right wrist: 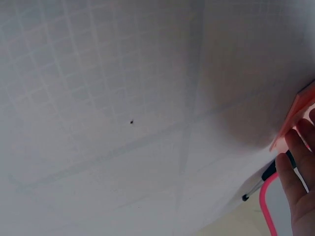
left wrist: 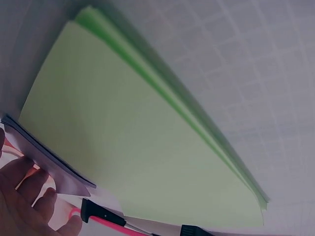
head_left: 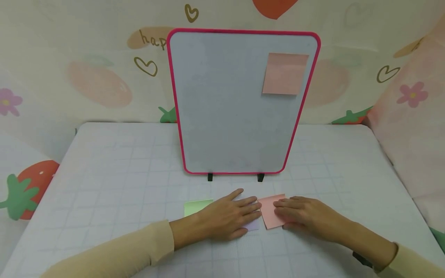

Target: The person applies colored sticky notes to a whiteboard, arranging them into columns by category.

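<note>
Apparently steadies against sliding a purple square paper pad (head_left: 252, 226) under the relaxed, spread-fingered left hand (head_left: 230, 217) and a pink square paper pad (head_left: 269, 212) under the loosely extended right hand (head_left: 308, 216).

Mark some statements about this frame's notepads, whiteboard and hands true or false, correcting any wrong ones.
1. The right hand touches the pink pad. True.
2. The purple pad lies between the pink pad and the green pad. True.
3. The left hand is raised against the whiteboard. False: it partly covers the purple pad.
4. The whiteboard bears two notes. False: one pink note, at upper right.
</note>
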Motion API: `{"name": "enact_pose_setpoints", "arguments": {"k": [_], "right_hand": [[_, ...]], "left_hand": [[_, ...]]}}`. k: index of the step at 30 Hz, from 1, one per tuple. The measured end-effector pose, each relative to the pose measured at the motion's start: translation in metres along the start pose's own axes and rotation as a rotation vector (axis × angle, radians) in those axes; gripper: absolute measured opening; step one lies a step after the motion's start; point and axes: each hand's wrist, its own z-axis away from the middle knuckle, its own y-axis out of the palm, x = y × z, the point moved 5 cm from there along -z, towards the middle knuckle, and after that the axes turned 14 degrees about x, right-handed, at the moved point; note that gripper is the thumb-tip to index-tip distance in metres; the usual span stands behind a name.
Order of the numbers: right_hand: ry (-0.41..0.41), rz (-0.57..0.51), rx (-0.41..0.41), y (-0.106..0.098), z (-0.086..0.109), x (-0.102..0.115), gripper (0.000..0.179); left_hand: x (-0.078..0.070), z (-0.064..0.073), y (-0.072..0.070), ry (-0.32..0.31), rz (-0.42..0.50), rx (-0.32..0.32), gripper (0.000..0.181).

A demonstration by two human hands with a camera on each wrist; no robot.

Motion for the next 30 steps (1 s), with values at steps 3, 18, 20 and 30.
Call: {"name": "enact_pose_setpoints", "arguments": {"k": [3, 18, 20, 30], "right_hand": [[0.02, -0.01, 0.019, -0.0021, -0.0005, -0.0003, 0.04], [0.104, -0.099, -0.018, -0.008, 0.0017, -0.0016, 0.016], [0.116, -0.106, -0.008, -0.0066, 0.0025, -0.0031, 0.016], [0.107, -0.135, -0.106, -0.0091, 0.0043, -0.0057, 0.014]], "left_hand": [[0.0001, -0.0005, -0.0005, -0.002, -0.004, -0.001, 0.057], [-0.001, 0.0004, -0.0007, -0.025, -0.046, 0.043, 0.056], [-0.0016, 0.0006, -0.0001, -0.024, -0.045, 0.041, 0.056], [-0.0028, 0.0051, -0.0035, 0.023, 0.0, -0.024, 0.056]]}}
